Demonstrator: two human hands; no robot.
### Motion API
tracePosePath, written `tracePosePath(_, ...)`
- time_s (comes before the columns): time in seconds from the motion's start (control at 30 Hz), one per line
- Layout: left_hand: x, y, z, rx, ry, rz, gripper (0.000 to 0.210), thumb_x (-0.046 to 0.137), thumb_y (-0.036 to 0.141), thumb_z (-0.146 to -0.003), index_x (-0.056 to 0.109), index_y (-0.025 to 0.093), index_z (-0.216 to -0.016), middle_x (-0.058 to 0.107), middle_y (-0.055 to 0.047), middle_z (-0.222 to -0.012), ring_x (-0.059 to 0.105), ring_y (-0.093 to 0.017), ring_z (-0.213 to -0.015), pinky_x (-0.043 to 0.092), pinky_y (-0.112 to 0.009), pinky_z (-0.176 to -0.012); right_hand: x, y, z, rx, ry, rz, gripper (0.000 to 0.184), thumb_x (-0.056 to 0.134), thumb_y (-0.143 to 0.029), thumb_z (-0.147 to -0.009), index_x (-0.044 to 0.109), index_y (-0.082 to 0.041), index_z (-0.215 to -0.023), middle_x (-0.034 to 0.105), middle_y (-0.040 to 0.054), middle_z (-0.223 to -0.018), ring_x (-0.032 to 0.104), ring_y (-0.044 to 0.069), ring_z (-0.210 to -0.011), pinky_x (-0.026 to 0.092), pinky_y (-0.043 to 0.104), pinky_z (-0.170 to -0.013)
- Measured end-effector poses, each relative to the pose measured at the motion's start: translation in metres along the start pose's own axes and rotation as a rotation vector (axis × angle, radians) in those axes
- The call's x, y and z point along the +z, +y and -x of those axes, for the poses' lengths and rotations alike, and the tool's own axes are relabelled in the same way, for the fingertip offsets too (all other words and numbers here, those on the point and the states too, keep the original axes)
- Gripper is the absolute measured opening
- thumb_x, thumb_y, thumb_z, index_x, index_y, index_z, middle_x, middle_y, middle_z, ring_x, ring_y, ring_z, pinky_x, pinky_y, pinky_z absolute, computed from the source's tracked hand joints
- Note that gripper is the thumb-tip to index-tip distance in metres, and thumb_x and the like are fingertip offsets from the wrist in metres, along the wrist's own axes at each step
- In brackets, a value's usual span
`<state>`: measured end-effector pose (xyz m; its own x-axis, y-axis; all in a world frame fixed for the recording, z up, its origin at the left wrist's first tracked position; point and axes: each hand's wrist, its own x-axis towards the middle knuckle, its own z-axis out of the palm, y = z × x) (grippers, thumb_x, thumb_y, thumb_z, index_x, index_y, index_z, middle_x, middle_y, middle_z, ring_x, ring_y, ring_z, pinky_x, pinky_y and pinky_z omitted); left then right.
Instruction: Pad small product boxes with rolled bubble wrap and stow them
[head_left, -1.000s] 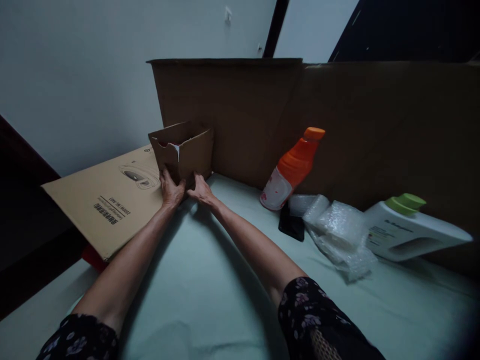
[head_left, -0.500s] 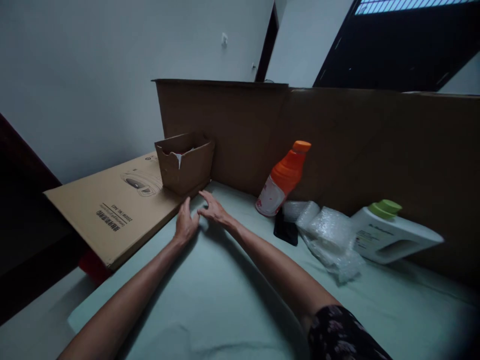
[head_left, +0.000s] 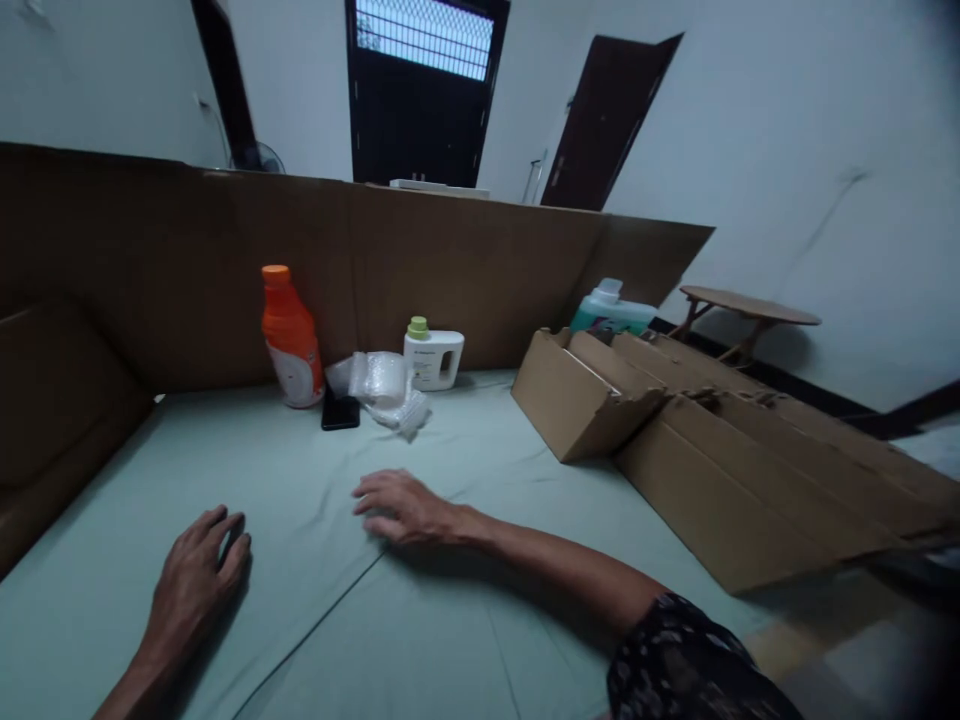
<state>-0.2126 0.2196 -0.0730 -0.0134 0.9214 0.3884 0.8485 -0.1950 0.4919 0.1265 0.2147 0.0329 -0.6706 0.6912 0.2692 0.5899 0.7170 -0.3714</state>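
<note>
My left hand is low over the pale green cloth at the left, thumb apart from loosely bent fingers, holding nothing that I can see. Farther right, my right hand hovers at or just above the cloth, palm down and open, fingers pointing left. A thin dark line runs from below it toward the near edge; whether it is a crease or a cord I cannot tell. Beyond the right hand lie clear bubble wrap and a black phone-like slab.
Behind stand an orange bottle and a white jug with a green cap, before a cardboard wall. Open cardboard boxes line the right side, with a blue-green liquid bottle behind. Brown cardboard bounds the left.
The view has swung right, bringing the right-hand boxes into sight. My hands, close together by the small box at the far left corner before, are now apart and nearer me.
</note>
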Motion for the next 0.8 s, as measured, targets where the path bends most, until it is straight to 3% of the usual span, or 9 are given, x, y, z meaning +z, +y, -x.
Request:
tracePosePath(0.07,-0.001,0.005,0.006,0.001,-0.031,-0.066,0.050,0.043,0.049,-0.085,0.072,0.017,-0.109,0.066,-0.017,-0.127,0.055,-0.039,-0.127,0.045,-0.056,-0.108,-0.043,0.014,0.034,0.088,0.143,0.076,0.020,0.068,-0.023,-0.087,0.073,-0.024,-0.107,0.070,0.0059,-0.127,0.061,0.022,-0.123,0.043,0.038,-0.107)
tracePosePath(0.13,-0.003,0.012,0.011,-0.006,-0.057,-0.128,0.057,0.038,0.049,-0.087,0.071,0.011,-0.113,0.064,-0.020,-0.130,0.055,-0.039,-0.127,0.045,-0.055,-0.108,-0.096,0.031,0.063,0.212,0.292,0.170,0.029,0.060,-0.020,-0.090,0.069,-0.020,-0.116,0.061,0.0146,-0.139,0.050,0.031,-0.134,0.033,0.052,-0.112)
tracePosePath(0.23,-0.003,0.029,0.017,-0.013,-0.052,-0.176,0.060,0.034,0.048,-0.089,0.070,0.008,-0.115,0.062,-0.022,-0.132,0.054,-0.038,-0.128,0.044,-0.052,-0.110,-0.173,0.059,0.096,0.598,0.492,0.648,0.047,0.058,-0.026,-0.089,0.058,-0.012,-0.134,0.054,0.0219,-0.144,0.043,0.038,-0.137,0.031,0.054,-0.109)
tracePosePath(0.27,-0.003,0.036,0.019,-0.016,-0.043,-0.178,0.058,0.034,0.047,-0.089,0.070,0.008,-0.115,0.063,-0.021,-0.132,0.054,-0.037,-0.128,0.044,-0.051,-0.110,-0.194,0.067,0.105,0.747,0.478,0.755,0.052,0.059,-0.029,-0.089,0.054,-0.007,-0.136,0.055,0.0257,-0.140,0.045,0.041,-0.133,0.033,0.055,-0.105)
tracePosePath(0.33,-0.002,0.050,0.023,-0.031,-0.029,-0.155,0.054,0.036,0.045,-0.089,0.070,0.010,-0.114,0.063,-0.019,-0.131,0.055,-0.035,-0.127,0.043,-0.051,-0.111,-0.223,0.082,0.117,0.997,0.307,0.841,0.049,0.058,-0.029,-0.089,0.058,-0.004,-0.131,0.064,0.0278,-0.126,0.054,0.042,-0.121,0.036,0.052,-0.098)
tracePosePath(0.4,-0.002,0.061,0.027,-0.058,-0.023,-0.100,0.051,0.039,0.043,-0.087,0.070,0.011,-0.112,0.064,-0.019,-0.130,0.055,-0.035,-0.127,0.041,-0.051,-0.112,-0.236,0.091,0.124,1.100,0.137,0.825,0.038,0.055,-0.026,-0.090,0.065,-0.005,-0.120,0.070,0.0258,-0.111,0.063,0.039,-0.109,0.039,0.047,-0.090)
tracePosePath(0.57,-0.005,0.078,0.041,-0.117,0.004,-0.037,0.048,0.042,0.043,-0.084,0.072,0.013,-0.107,0.064,-0.018,-0.130,0.056,-0.035,-0.128,0.043,-0.051,-0.112,-0.229,0.077,0.139,0.953,0.032,0.763,0.030,0.051,-0.027,-0.092,0.072,-0.010,-0.105,0.075,0.0210,-0.100,0.069,0.033,-0.094,0.041,0.039,-0.080)
tracePosePath(0.7,-0.004,0.099,0.057,-0.127,-0.017,0.010,0.047,0.048,0.045,-0.083,0.071,0.016,-0.111,0.064,-0.015,-0.131,0.057,-0.033,-0.127,0.046,-0.049,-0.109,-0.221,0.053,0.163,0.628,-0.008,0.643,0.028,0.055,-0.034,-0.090,0.075,-0.017,-0.100,0.077,0.0131,-0.092,0.070,0.029,-0.088,0.044,0.037,-0.080)
tracePosePath(0.8,0.005,0.134,0.072,-0.084,-0.042,0.180,0.051,0.055,0.049,-0.083,0.067,0.016,-0.121,0.059,-0.016,-0.137,0.055,-0.032,-0.131,0.046,-0.048,-0.110,-0.219,0.034,0.183,0.369,0.084,0.479,0.027,0.053,-0.036,-0.091,0.075,-0.024,-0.102,0.078,0.0071,-0.093,0.071,0.026,-0.088,0.048,0.038,-0.083)
